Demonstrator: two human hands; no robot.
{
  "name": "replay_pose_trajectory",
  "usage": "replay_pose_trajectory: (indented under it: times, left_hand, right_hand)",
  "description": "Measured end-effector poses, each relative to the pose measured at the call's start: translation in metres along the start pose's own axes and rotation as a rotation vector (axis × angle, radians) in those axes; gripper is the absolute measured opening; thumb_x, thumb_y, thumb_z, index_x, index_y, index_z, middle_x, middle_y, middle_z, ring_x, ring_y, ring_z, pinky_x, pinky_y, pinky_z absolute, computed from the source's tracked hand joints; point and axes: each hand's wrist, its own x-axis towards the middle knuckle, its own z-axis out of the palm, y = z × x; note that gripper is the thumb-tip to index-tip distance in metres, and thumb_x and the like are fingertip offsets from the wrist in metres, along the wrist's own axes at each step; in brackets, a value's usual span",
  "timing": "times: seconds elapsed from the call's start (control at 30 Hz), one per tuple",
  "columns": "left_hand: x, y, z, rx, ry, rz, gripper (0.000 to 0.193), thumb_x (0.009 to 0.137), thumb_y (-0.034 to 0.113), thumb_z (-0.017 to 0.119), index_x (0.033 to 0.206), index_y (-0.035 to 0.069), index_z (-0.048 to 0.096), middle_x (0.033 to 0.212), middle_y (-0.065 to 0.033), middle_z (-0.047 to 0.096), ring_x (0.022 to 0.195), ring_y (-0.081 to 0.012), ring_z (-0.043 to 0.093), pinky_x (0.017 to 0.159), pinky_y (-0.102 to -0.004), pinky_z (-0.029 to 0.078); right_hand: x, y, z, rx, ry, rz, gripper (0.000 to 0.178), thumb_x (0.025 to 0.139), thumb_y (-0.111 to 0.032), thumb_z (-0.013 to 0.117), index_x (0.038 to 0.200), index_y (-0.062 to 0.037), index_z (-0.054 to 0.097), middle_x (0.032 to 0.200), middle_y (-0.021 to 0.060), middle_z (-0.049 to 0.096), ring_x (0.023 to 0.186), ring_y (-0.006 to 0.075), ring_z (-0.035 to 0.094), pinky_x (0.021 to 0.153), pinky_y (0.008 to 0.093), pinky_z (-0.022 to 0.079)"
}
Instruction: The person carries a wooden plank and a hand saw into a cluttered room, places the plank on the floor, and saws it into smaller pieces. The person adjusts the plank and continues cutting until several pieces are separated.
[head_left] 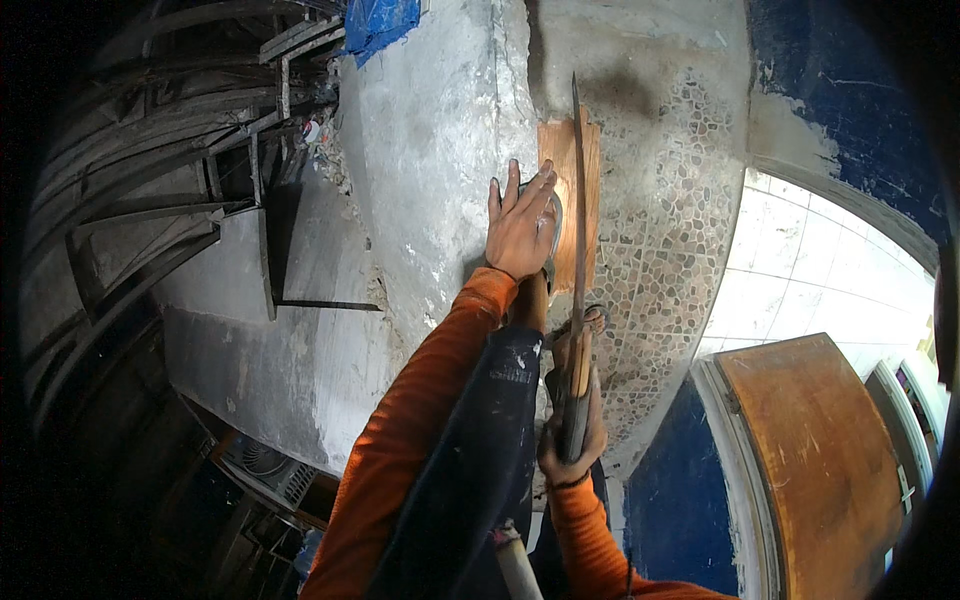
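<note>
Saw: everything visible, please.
The saw has a long, thin, dark, metal-looking blade, seen nearly edge-on, its tip pointing away from the person. The handle looks wooden, brown with a darker rear end, and sits in the right hand. The blade lies lengthwise over the board; contact and teeth can't be made out.

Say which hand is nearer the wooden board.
Left. The left hand is at the left edge of the wooden board; the right hand is back toward the person's body, gripping the handsaw.
</note>
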Motion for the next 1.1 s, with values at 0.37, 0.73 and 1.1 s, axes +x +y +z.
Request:
replay_pose_trajectory:
  times: [0.37,0.73,1.1]
  left_hand:
    - [0.004,0.004,0.004,-0.001,0.009,-0.006,0.053,0.088,0.015,0.046,0.139,0.004,0.052,0.156,-0.0046,0.037,0.148,-0.0424,0.016,0.118,-0.0609,0.006]
    - [0.01,0.01,0.007,-0.031,0.019,0.047,0.054,0.088,0.014,0.047,0.141,0.005,0.05,0.156,-0.0049,0.038,0.149,-0.041,0.015,0.118,-0.0607,0.006]
    - [0.0,0.002,0.0,-0.07,0.067,0.005,0.049,0.093,0.015,0.045,0.139,0.003,0.051,0.153,-0.0067,0.043,0.148,-0.0381,0.019,0.118,-0.0583,0.009]
  right_hand:
    - [0.043,0.03,0.014,-0.036,0.063,-0.143,0.059,0.088,-0.004,0.055,0.143,0.0101,0.039,0.132,0.0241,0.057,0.116,0.0251,0.06,0.097,0.0342,0.048]
    - [0.162,0.001,0.037,0.121,0.076,-0.078,0.05,0.089,-0.004,0.057,0.136,0.0102,0.047,0.122,0.0202,0.063,0.112,0.0226,0.061,0.099,0.0351,0.047]
    - [0.065,-0.01,0.03,0.047,0.145,-0.133,0.057,0.087,-0.002,0.058,0.14,0.0096,0.042,0.122,0.0208,0.062,0.108,0.0213,0.062,0.09,0.0334,0.051]
